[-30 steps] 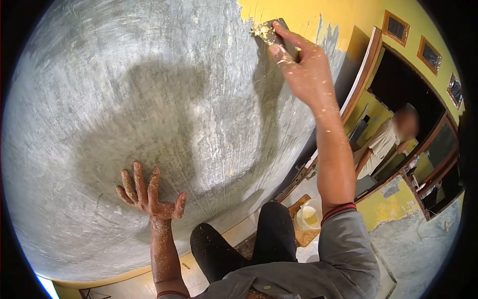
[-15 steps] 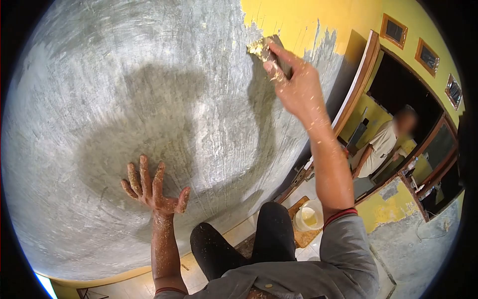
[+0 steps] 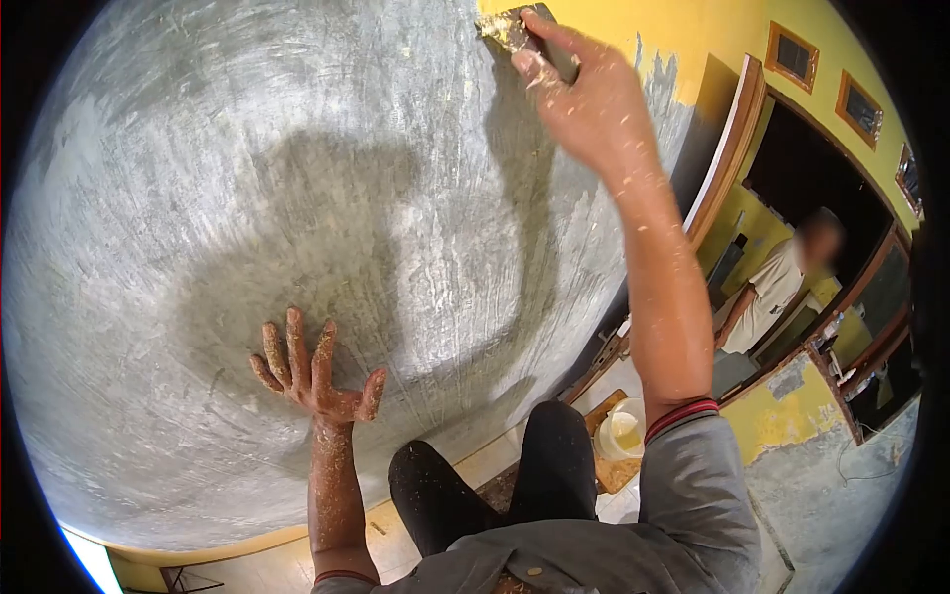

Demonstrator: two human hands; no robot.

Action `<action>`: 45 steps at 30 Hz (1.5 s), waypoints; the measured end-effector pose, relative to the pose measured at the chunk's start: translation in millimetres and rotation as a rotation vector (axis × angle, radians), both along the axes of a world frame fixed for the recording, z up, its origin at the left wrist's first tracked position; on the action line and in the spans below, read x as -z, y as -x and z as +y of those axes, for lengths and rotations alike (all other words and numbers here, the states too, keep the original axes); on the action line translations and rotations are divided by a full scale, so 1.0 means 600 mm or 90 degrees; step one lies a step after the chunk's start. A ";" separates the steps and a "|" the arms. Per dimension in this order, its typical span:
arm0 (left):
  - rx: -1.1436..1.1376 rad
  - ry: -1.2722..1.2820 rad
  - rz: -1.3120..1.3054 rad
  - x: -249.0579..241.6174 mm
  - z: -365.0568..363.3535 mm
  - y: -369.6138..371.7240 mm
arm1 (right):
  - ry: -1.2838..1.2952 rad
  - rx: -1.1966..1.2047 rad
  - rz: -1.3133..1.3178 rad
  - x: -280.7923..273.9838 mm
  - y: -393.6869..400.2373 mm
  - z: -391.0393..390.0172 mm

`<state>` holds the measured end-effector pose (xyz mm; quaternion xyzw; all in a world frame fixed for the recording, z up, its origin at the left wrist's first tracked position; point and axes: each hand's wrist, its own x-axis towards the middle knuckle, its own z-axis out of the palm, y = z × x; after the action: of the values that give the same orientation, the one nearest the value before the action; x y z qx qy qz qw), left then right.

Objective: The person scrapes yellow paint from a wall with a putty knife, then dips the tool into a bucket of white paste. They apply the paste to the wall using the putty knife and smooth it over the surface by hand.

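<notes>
right hand (image 3: 584, 99) grips scraper (image 3: 515, 30), now higher, 12 o'clock at paint edge (image 3: 594, 30) | left hand (image 3: 312, 371) splayed flat on wall (image 3: 198, 198), 7 o'clock | bare patch widening

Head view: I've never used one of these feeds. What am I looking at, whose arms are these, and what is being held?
The one picture comes from a camera worn on a person's head, looking forward and down; the round lens bends everything. Both arms are that person's. The left hand lies flat, fingers spread, on a grey wall. The right hand presses a scraper to the wall where yellow paint remains. Below, a white bucket stands on the floor. Another person stands in the doorway.
</notes>
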<state>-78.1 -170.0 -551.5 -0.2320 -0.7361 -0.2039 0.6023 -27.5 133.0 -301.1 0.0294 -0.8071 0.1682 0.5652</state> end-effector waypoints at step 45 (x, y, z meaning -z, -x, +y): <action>-0.002 0.012 0.055 -0.007 0.008 0.001 | 0.018 -0.068 -0.018 0.053 -0.003 -0.003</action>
<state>-78.6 -165.0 -547.1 -0.2449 -0.7119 -0.1858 0.6314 -25.6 131.4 -332.9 0.0624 -0.8099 0.2099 0.5442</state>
